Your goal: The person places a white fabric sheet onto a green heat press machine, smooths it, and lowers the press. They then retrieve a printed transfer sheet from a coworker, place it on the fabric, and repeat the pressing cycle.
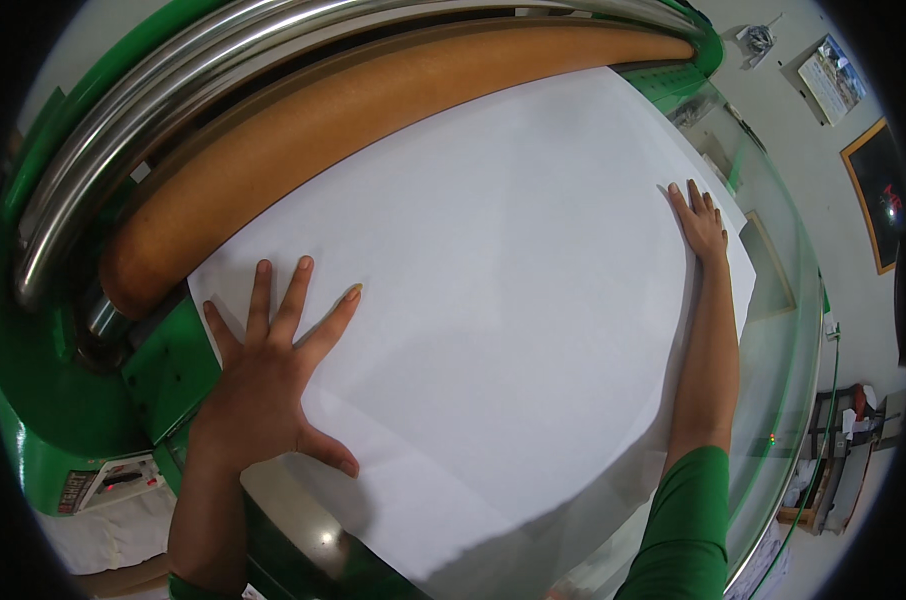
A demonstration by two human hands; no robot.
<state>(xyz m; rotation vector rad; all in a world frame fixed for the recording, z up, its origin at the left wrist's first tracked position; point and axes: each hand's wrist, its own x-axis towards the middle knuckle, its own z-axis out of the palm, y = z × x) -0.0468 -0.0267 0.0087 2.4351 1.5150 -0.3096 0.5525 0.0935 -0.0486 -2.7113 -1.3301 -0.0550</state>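
A large white sheet (513, 260) lies spread in front of me, its far edge against a long orange-brown roller (373, 120). Whether it is paper or cloth I cannot tell for sure; faint creases run across it. My left hand (273, 370) rests on its left part with the fingers spread wide, nothing in them. Over at the right edge of the sheet, my right hand (703, 220) lies flat with its fingers stretched away from me. A green sleeve (683, 520) covers the right arm up to the forearm.
Shiny metal rollers (173, 90) run behind the orange-brown one, inside a green machine frame (43, 370). A glass panel (773, 330) edges the right side. Beyond it stand a wooden shelf (833, 490) with mixed items and a wall with a framed dark board (878, 195).
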